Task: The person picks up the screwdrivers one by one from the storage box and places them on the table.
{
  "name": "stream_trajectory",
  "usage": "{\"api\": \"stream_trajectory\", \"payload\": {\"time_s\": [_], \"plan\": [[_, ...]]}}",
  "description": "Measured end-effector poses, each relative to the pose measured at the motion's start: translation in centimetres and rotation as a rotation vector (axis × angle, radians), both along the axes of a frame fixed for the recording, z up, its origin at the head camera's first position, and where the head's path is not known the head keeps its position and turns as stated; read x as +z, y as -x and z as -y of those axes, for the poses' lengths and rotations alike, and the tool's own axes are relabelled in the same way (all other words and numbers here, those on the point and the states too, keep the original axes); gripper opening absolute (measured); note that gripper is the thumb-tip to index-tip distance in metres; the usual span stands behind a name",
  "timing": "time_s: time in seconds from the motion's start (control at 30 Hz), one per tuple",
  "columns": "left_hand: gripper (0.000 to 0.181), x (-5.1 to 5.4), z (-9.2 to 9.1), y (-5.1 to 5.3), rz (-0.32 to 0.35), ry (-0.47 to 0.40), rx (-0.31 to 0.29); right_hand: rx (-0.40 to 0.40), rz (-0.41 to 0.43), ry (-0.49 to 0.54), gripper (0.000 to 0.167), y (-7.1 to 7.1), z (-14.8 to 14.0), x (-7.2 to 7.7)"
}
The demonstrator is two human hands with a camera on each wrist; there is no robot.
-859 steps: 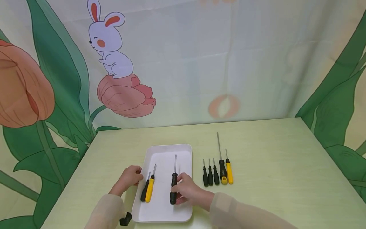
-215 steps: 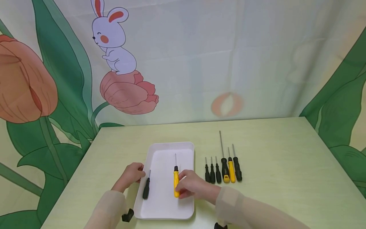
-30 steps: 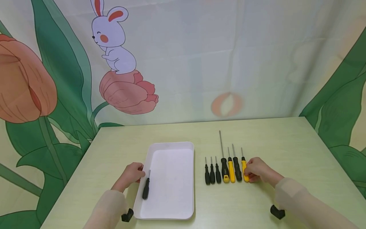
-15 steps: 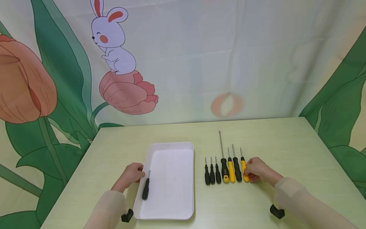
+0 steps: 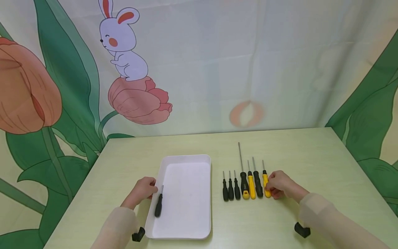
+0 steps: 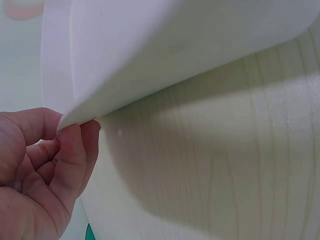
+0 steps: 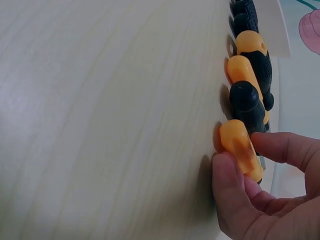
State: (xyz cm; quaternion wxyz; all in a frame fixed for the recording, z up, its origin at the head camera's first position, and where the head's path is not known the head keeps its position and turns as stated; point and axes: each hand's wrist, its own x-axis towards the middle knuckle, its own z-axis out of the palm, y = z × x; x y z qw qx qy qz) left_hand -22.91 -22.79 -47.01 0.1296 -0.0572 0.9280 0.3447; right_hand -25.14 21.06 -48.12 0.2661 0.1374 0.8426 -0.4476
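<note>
My left hand (image 5: 143, 189) pinches the left rim of a white tray (image 5: 186, 232); in the left wrist view, thumb and fingers hold the tray's edge (image 6: 82, 107). One small black screwdriver (image 5: 158, 205) lies along the tray's left side, shaft pointing away. On the table to the right, my right hand (image 5: 281, 185) holds a yellow-handled screwdriver (image 5: 265, 180) at the right end of a row. Its yellow handle (image 7: 237, 142) sits between thumb and fingers in the right wrist view, beside a larger black screwdriver (image 7: 246, 100). The fingers cover part of that handle.
The row also has three small black screwdrivers (image 5: 230, 192), a long black-and-yellow one (image 5: 244, 183) and another yellow one (image 5: 251, 185), tips pointing away. Behind the pale wooden table (image 5: 304, 155) hangs a printed cloth (image 5: 199, 69). Black wrist pieces (image 5: 302, 230) hang under the sleeves.
Earlier, a black and then a yellow screwdriver were held over the tray; both now lie in the row. In the last second the yellow one tilted slightly and straightened. The left hand stayed put.
</note>
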Motion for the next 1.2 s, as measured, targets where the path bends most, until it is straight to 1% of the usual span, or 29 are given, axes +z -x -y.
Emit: {"api": "stream_trajectory", "payload": {"time_s": [0.2, 0.47, 0.63, 0.73, 0.93, 1.03, 1.2], "plan": [[0.011, 0.0, 0.0, 0.0, 0.010, 0.001, -0.004, -0.007, 0.004, -0.004, 0.026, 0.0, -0.2, 0.1], [0.004, -0.1, 0.0, 0.0, 0.002, 0.001, 0.001, -0.004, 0.016, -0.015, 0.026, 0.0, -0.6, 0.3], [0.004, -0.1, 0.0, 0.0, -0.007, 0.001, -0.002, -0.032, -0.011, 0.009, 0.027, 0.1, -1.0, 0.8], [0.007, 0.0, 0.0, -0.1, -0.012, 0.000, -0.005, -0.054, -0.031, 0.032, 0.027, 0.1, -1.1, 1.3], [0.003, 0.1, -0.1, 0.0, -0.003, 0.011, -0.002, -0.078, -0.081, 0.104, 0.029, 0.2, -0.2, 2.6], [0.003, 0.0, -0.1, 0.0, -0.004, 0.009, -0.001, -0.067, -0.109, 0.155, 0.030, 0.0, 0.4, 3.1], [0.007, 0.0, -0.1, 0.0, -0.003, 0.009, -0.001, -0.040, -0.128, 0.227, 0.029, -0.4, 1.7, 3.8]]}}
